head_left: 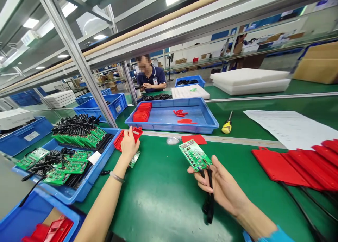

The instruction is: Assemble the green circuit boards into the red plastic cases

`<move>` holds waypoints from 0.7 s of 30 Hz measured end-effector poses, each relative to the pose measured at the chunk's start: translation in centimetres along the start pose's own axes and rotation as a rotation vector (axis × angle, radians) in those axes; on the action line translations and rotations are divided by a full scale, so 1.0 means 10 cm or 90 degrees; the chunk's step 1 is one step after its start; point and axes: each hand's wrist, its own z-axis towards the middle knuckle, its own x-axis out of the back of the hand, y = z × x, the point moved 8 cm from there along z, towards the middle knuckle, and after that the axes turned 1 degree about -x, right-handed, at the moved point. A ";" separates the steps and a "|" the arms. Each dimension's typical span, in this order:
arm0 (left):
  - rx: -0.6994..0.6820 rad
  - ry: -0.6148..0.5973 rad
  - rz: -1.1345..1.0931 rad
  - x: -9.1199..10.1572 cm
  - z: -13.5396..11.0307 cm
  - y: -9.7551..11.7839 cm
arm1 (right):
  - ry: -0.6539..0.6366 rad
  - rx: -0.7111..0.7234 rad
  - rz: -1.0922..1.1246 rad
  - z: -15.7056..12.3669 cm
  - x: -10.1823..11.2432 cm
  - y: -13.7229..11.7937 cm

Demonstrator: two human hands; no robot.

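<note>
Over a smooth green counter [158,199], our right hand [221,187], at near right of centre, held a rectangular green circuit board [195,155] with a small display at its far end. Its fingers were narrow around the near end of the board, where a thick black cable [210,203] hung down.

Our left hand [128,143], farther left, had its fingers curled over a red plastic case [118,141] beside a blue plastic tray [111,143]; we could not tell how firmly they gripped it. Just nearer lay a second small circuit board [135,159], partly hidden by that hand. The tray on the left held many green boards [89,138] with bundled black leads.

Beyond our hands, a shallow blue plastic bin [163,108] contained stacked red pieces [143,112] at its left and loose red strips [180,113]. To its right lay a screwdriver with a yellow handle [227,126], then white printed paper [290,125]. A row of flat red cases [280,166] with black cables filled the right side. On the far side, a person in a dark blue shirt [157,74] was at work.
</note>
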 end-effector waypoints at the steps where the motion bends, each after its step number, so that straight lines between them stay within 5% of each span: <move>1: 0.010 0.023 -0.086 -0.01 -0.02 0.04 | -0.006 0.007 -0.034 -0.01 -0.03 -0.03; 7: 0.070 0.052 -0.409 -0.33 -0.17 0.32 | 0.049 0.065 -0.272 0.00 -0.03 -0.20; 12: 0.113 0.080 -0.607 -0.38 -0.26 0.50 | 0.087 0.197 -0.602 0.03 -0.07 -0.34; 14: 0.153 0.010 -0.720 -0.45 -0.36 0.63 | 0.104 0.285 -0.732 0.00 -0.14 -0.38; 18: 0.335 -0.289 -1.129 -0.73 -0.83 1.04 | 0.131 0.389 -0.909 -0.05 -0.20 -0.29; 21: 0.363 -0.399 -1.255 -0.71 -1.11 1.27 | 0.135 0.424 -1.006 -0.08 -0.20 -0.18</move>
